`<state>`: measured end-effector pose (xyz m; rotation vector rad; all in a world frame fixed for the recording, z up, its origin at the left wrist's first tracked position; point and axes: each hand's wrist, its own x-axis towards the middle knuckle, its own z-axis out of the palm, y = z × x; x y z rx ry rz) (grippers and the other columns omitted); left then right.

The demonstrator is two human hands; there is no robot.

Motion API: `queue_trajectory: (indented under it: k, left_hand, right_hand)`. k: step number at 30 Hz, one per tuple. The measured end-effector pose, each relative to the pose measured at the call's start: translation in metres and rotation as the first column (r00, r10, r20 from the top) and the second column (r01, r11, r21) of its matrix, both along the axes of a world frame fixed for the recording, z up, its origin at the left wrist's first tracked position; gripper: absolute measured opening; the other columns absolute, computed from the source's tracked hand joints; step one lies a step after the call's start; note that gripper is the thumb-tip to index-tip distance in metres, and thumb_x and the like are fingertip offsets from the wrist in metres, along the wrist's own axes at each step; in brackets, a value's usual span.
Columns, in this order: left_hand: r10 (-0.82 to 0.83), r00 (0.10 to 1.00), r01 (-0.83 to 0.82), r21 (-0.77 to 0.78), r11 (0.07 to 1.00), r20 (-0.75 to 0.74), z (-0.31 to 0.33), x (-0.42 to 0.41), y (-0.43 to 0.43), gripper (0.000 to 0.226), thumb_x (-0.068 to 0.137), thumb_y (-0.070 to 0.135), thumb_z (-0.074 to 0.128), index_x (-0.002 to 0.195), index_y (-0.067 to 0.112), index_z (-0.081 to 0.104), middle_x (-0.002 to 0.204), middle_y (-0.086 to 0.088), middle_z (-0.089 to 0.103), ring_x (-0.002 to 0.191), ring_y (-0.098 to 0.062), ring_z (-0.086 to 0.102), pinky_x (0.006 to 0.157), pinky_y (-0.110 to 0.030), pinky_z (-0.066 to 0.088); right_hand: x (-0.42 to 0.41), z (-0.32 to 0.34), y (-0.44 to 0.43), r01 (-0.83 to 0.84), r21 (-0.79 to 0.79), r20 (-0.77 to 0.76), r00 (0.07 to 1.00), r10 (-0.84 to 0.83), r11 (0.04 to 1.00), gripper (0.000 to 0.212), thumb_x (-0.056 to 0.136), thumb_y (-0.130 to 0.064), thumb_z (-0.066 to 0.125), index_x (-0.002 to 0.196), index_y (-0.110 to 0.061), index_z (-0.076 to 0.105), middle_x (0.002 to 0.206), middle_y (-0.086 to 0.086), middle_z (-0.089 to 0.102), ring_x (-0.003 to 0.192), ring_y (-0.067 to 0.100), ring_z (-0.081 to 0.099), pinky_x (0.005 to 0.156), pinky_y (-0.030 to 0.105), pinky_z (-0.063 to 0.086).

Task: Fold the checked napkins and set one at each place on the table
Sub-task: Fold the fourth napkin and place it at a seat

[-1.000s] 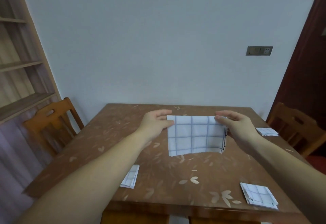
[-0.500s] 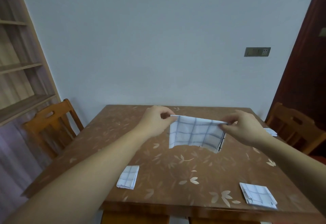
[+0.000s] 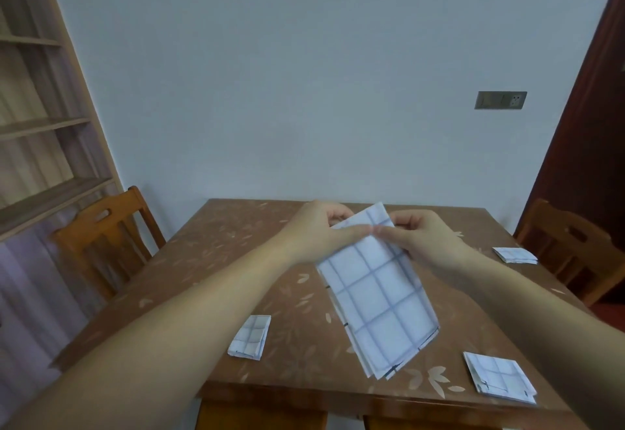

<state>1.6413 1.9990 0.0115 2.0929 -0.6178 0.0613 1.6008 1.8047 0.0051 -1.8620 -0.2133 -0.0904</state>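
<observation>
Both hands, left hand [image 3: 321,230] and right hand [image 3: 417,238], pinch the white blue-checked cloth napkin [image 3: 375,294] above the brown wooden table [image 3: 203,260]; align edges before creasing.

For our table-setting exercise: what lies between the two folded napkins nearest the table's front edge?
Head view: the half-folded napkin, pinched by the left hand and right hand, hangs between the left folded napkin and the right folded napkin.

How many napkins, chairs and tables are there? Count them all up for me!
Checked napkins: 4, the held napkin, the left napkin, the near right napkin, the far right napkin
Wooden chairs: 2, the left chair, the right chair
Table: 1
Total: 7
</observation>
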Motion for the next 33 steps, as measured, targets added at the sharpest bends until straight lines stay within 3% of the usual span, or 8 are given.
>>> queue_trajectory:
  k: [3,6,13,17,21,24,29,33]
  left_hand:
    - [0.031,1.000,-0.031,0.021,0.999,0.001,0.000,0.001,0.011,0.018,0.080,0.036,0.077,0.076,0.019,0.075,0.058,0.014,0.065,0.053,0.003,0.053,0.057,-0.023,0.041]
    - [0.046,0.999,-0.046,0.058,0.997,0.009,0.003,-0.001,0.014,0.016,0.080,0.036,0.077,0.075,0.020,0.076,0.044,0.020,0.054,0.043,0.005,0.045,0.055,-0.021,0.036]
    - [0.006,1.000,-0.005,0.017,1.000,-0.025,0.006,-0.007,0.012,0.025,0.087,0.035,0.071,0.072,0.016,0.074,0.044,0.011,0.050,0.035,-0.003,0.043,0.044,-0.018,0.039]
    - [-0.016,1.000,0.016,0.054,0.998,-0.009,0.009,-0.007,0.014,0.042,0.091,0.040,0.063,0.072,0.003,0.070,0.055,-0.009,0.054,0.035,-0.013,0.048,0.043,-0.017,0.038]
    - [-0.072,0.997,0.072,0.127,0.989,-0.004,0.015,-0.005,0.016,0.054,0.096,0.043,0.055,0.063,0.000,0.059,0.042,0.011,0.040,0.037,-0.007,0.038,0.044,-0.021,0.031]
    - [-0.080,0.996,0.076,0.121,0.990,0.027,0.020,-0.005,0.008,0.047,0.094,0.049,0.055,0.055,0.023,0.061,0.045,0.013,0.041,0.045,-0.002,0.036,0.048,-0.020,0.029]
    - [-0.035,0.993,0.032,0.033,0.999,0.113,0.018,-0.005,-0.003,0.033,0.089,0.041,0.066,0.070,0.015,0.067,0.043,0.009,0.034,0.043,-0.006,0.028,0.046,-0.019,0.025]
    - [0.013,0.996,-0.012,-0.020,1.000,0.085,0.017,0.002,0.004,0.025,0.091,0.035,0.065,0.071,0.020,0.068,0.046,0.016,0.053,0.047,0.002,0.044,0.054,-0.018,0.036]
  right_hand:
    - [0.000,0.003,-0.007,0.007,-0.013,0.001,1.000,-0.007,1.000,0.013,0.091,-0.013,0.064,0.094,-0.008,0.076,0.082,-0.002,0.076,0.074,0.008,0.069,0.062,0.016,0.051]
    - [-0.002,0.005,-0.006,-0.007,-0.025,0.015,1.000,0.007,1.000,0.015,0.093,-0.015,0.063,0.099,-0.011,0.075,0.096,0.002,0.077,0.089,0.014,0.071,0.080,0.028,0.056]
    - [-0.004,0.010,0.000,0.047,0.065,0.055,0.997,-0.050,0.997,0.022,0.095,-0.021,0.060,0.092,-0.006,0.076,0.097,0.020,0.073,0.085,0.025,0.067,0.084,0.046,0.052]
    - [-0.004,0.009,0.000,0.006,0.046,0.078,0.997,-0.010,0.999,0.035,0.093,-0.039,0.058,0.091,-0.008,0.075,0.095,0.035,0.064,0.083,0.026,0.055,0.079,0.042,0.041]
    - [-0.005,0.010,0.003,0.025,-0.003,0.144,0.989,-0.024,1.000,0.038,0.102,-0.024,0.048,0.072,-0.009,0.066,0.062,-0.007,0.058,0.058,0.003,0.049,0.058,0.015,0.040]
    - [-0.003,0.009,0.009,0.020,-0.041,0.197,0.980,-0.012,0.999,0.038,0.102,-0.023,0.048,0.073,-0.002,0.062,0.067,-0.003,0.054,0.062,0.005,0.047,0.057,0.016,0.038]
    - [-0.002,0.009,0.016,0.111,-0.101,0.269,0.960,-0.080,0.989,0.046,0.101,-0.027,0.050,0.063,0.000,0.047,0.061,0.000,0.038,0.058,0.008,0.036,0.051,0.023,0.028]
    - [-0.002,-0.003,0.014,0.190,-0.195,0.308,0.943,-0.124,0.962,0.049,0.099,-0.031,0.051,0.056,-0.013,0.041,0.054,-0.008,0.037,0.053,0.006,0.034,0.051,0.027,0.027]
